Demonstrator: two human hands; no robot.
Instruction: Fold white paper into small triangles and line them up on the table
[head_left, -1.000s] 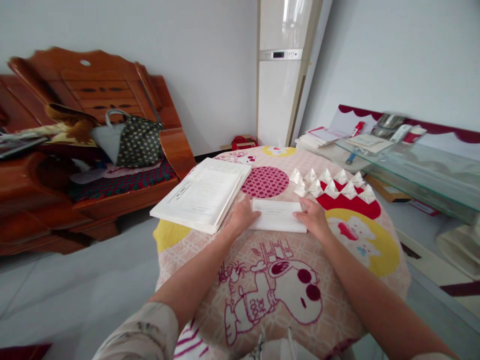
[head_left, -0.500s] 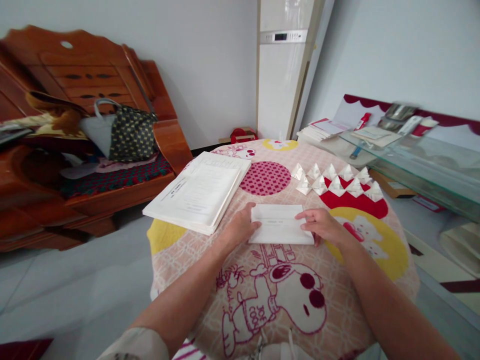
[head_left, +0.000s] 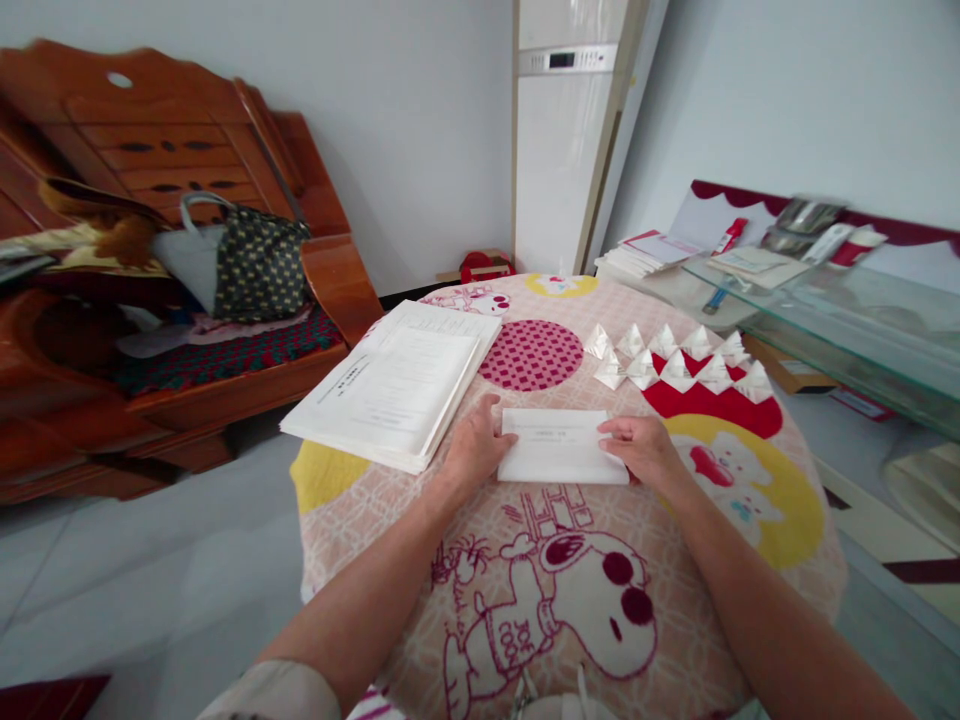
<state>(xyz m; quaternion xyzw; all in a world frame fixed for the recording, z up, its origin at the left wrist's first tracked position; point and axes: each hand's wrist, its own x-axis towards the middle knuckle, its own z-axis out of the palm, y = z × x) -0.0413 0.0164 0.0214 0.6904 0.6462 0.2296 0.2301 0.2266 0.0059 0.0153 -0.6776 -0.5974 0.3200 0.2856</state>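
Observation:
A white sheet of paper, folded into a flat oblong with faint print on it, lies across the tablecloth in front of me. At its left end is my left hand, thumb on the paper's edge and index finger stretched just outside it; the other fingers are partly hidden. My right hand grips the right end, with fingertips on top and the thumb mostly out of sight. To the left rests a stack of printed sheets. Folded paper pieces with pointed tops stand in rows at the back right.
The round table wears a patterned tablecloth. A glass shelf unit with papers and metal bowls stands close on the right. A wooden sofa holding a dark patterned bag is at left. Behind the table stands a tall white cabinet unit.
My left index finger has lifted and spread away from the paper's left edge. My right fingers have shifted slightly at the right end. The view has moved a little.

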